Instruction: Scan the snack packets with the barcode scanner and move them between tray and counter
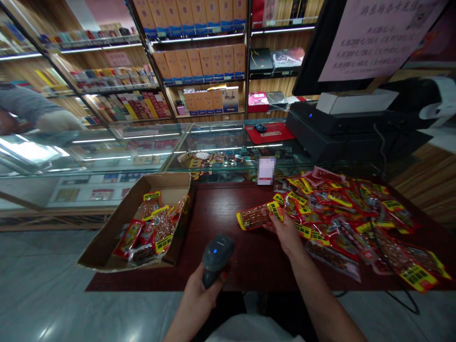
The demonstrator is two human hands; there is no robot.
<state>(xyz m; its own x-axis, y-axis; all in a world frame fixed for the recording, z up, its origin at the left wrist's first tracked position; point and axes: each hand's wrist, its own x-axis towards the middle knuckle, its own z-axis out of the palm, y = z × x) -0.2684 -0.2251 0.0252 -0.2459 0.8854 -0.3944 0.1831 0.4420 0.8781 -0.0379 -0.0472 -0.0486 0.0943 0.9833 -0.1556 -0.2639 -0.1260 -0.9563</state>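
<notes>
My left hand (202,293) is wrapped round the handle of a dark barcode scanner (218,251), which shows a small blue light on top. In my right hand (283,230) is a snack packet (254,216) with red and yellow ends and a clear middle showing brown strips. The packet is held by its right end, just above the dark red tabletop (210,204). Close by on the right lies a large pile of similar snack packets (331,204). To the left stands an open cardboard box (107,256) with several packets (164,225) in it.
Behind the table runs a glass display counter (142,145), with a red mat (270,133) on top. A monitor (309,57) stands at the back right above a black cash drawer (320,135). A dark cable (377,242) crosses the pile. Another person's sleeve (28,102) shows at far left.
</notes>
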